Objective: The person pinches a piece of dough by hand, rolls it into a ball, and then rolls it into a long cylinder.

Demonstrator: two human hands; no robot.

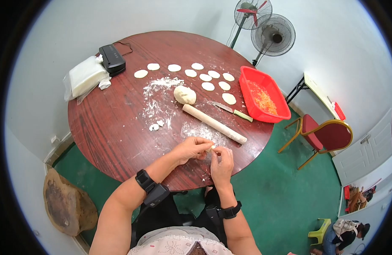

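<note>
My left hand (192, 149) and my right hand (222, 165) meet over the near edge of the round table. Their fingertips are pinched together on a small pale piece of dough (213, 147), mostly hidden by the fingers. Just beyond them a floury rolling pin (215, 123) lies at a slant. Behind the pin sit a ball of dough (185, 94) and a knife (234, 111) with a green handle. Several flat round dough wrappers (205, 77) are spread across the far part of the table.
A red plastic basket (245, 91) with shredded orange filling (264, 98) stands at the right edge of the table (106, 123). A black appliance (112, 59) and a bagged white stack (84, 75) sit at left. Fans, a chair (317, 134) and a seated person (342, 234) are beyond.
</note>
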